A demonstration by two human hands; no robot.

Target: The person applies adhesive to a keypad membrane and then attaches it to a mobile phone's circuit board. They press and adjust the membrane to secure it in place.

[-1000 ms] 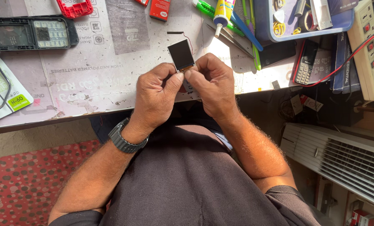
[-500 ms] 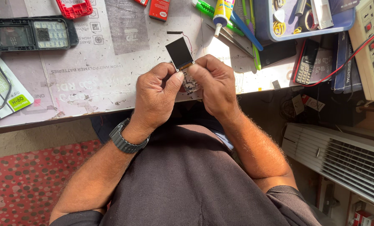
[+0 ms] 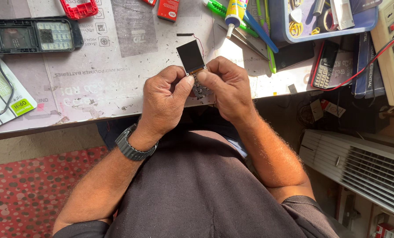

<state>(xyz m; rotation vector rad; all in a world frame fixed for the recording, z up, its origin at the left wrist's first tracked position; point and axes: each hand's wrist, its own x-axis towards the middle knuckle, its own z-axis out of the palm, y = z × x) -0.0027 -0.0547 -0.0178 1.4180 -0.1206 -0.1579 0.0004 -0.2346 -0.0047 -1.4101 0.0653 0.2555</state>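
Two hands are pinched together over the table edge: the left hand (image 3: pixel 166 99) and right hand (image 3: pixel 227 90) grip a small circuit board (image 3: pixel 201 90) whose flat, glossy dark screen (image 3: pixel 191 56) has been tilted slightly further upright than half a second ago. A ribbed black wristwatch (image 3: pixel 130 147) is worn. A black phone frame (image 3: pixel 31 35) lies on the worn, printed table mat (image 3: pixel 95 75).

Dark brown short-sleeved shirt (image 3: pixel 197 194); dark grey link-band wristwatch (image 3: pixel 130 147) on the left wrist, just above the shirt; bare hairy forearms.
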